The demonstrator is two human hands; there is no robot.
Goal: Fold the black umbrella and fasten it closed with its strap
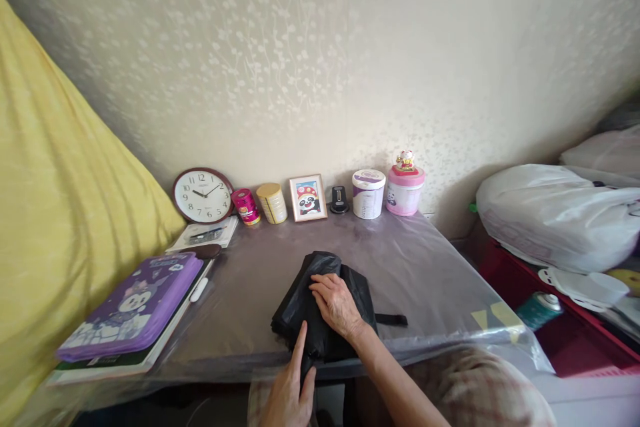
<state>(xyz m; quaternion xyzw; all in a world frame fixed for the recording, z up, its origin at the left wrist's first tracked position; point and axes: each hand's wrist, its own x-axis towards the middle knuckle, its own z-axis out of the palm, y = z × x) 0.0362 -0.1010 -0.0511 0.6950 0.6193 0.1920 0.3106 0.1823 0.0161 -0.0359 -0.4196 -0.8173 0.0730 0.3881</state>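
Observation:
A black folding umbrella (300, 300) lies furled loosely at the table's front edge, its fabric in flat folds and its tie strap (393, 319) sticking out to the right. My right hand (334, 303) rests on top of the folds, fingers fairly flat and pressing on the cloth. At the near end, my left hand (293, 387) is around the dark narrow part, with the index finger stretched forward along the fabric and the thumb on the other side. The left hand's remaining fingers are hidden.
Along the wall stand a clock (203, 195), a pink tin (245, 207), a yellow can (272, 203), a picture frame (309, 198) and two tubs (369, 195). A purple case (133, 303) lies left on books. Right of the table, a white bag (555, 213) sits above a red box (575, 347).

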